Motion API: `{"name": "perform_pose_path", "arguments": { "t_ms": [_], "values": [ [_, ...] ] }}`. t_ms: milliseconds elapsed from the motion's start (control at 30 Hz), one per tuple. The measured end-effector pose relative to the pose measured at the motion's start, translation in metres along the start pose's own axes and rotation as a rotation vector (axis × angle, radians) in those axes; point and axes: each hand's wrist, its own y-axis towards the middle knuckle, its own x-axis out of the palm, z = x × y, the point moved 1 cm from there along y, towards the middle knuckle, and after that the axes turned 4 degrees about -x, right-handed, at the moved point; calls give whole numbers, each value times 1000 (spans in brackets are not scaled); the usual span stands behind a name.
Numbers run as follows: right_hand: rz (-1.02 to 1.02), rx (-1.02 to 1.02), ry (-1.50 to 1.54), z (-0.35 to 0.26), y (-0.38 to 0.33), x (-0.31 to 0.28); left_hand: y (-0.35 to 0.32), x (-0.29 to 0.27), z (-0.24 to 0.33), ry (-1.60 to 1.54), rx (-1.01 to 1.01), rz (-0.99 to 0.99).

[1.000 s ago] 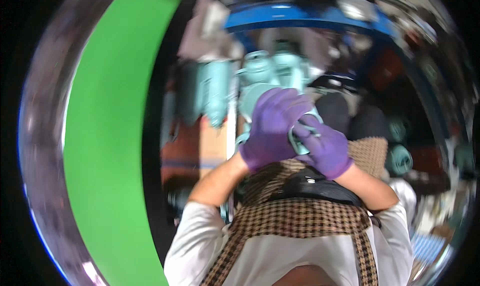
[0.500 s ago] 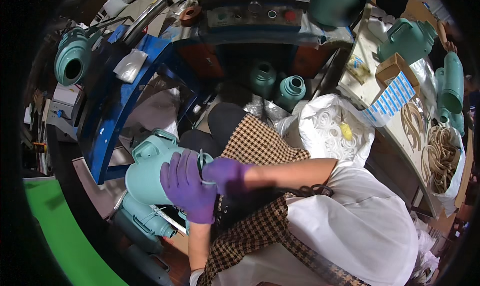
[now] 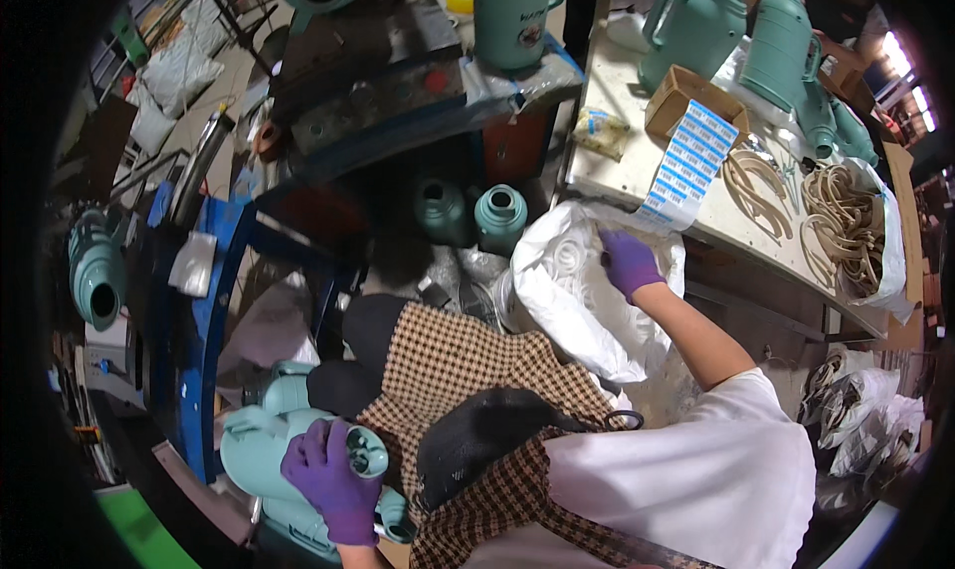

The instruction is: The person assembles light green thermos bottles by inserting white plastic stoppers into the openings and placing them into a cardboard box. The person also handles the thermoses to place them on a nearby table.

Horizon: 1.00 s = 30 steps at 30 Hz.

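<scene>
My left hand (image 3: 331, 476), in a purple glove, is wrapped around the neck end of a teal vacuum flask body (image 3: 261, 460) lying tilted by my left thigh. Its round mouth (image 3: 367, 452) faces right. On the other side, my right hand (image 3: 632, 263), also gloved in purple, reaches into a white plastic sack (image 3: 535, 300) of white rings (image 3: 569, 261). Its fingers point down among the rings; the fingertips are hidden, and I cannot see whether they pinch one. More teal flask parts (image 3: 298, 524) lie beneath the flask I hold.
Two teal flask bodies (image 3: 500, 219) stand under the dark machine (image 3: 378, 111). To the right, a pale table (image 3: 597, 171) carries flasks (image 3: 776, 47), a cardboard box (image 3: 696, 101), a blue-and-white label sheet (image 3: 688, 161) and tan strips (image 3: 756, 186). A blue metal frame (image 3: 204, 370) stands at left.
My right hand has left the flask's mouth and gone right into the sack of rings. The left hand keeps the flask, now lower. The head view has turned right.
</scene>
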Motion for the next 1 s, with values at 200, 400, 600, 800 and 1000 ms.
{"name": "perform_pose_path", "arguments": {
  "t_ms": [200,400,600,800,1000],
  "values": [
    [-168,95,-325,75,-11,76,34,-7,-5,-56,147,358],
    [-403,175,-270,-1,-7,-47,22,11,-39,-120,32,499],
    [-650,-312,956,-200,6,-152,20,21,-36,-217,-43,759],
    [-902,-629,750,-347,21,-111,15,24,-14,-176,-157,590],
    [-1875,115,971,-377,2,-95,-2,47,-14,-174,-212,720]
  ]
}}
